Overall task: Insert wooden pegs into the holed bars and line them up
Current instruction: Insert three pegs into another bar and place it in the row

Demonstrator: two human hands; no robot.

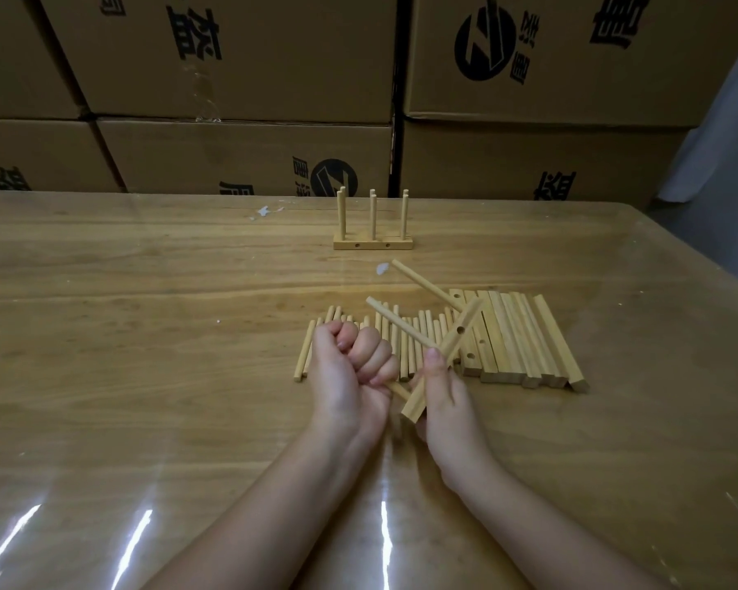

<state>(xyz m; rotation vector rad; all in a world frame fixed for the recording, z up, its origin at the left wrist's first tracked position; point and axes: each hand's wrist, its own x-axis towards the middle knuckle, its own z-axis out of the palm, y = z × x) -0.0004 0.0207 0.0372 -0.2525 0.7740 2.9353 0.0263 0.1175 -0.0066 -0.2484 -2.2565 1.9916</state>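
My right hand (pixel 444 402) grips a holed wooden bar (pixel 454 340) tilted above the table. Two pegs stick out of the bar toward the upper left, a far peg (pixel 427 285) and a near peg (pixel 401 323). My left hand (pixel 350 368) is curled in a fist round a third peg (pixel 399 390), whose end meets the bar's lower part. Under the hands lies a row of loose pegs (pixel 422 334). To their right is a row of loose bars (pixel 525 338). Farther back stand finished bars (pixel 373 244) with upright pegs.
The wooden table (pixel 146 334) has a glossy plastic cover. Stacked cardboard boxes (pixel 239 78) form a wall behind the table's far edge. White scraps (pixel 265 211) lie near the back, and another scrap (pixel 383 269) lies close to the far peg's tip.
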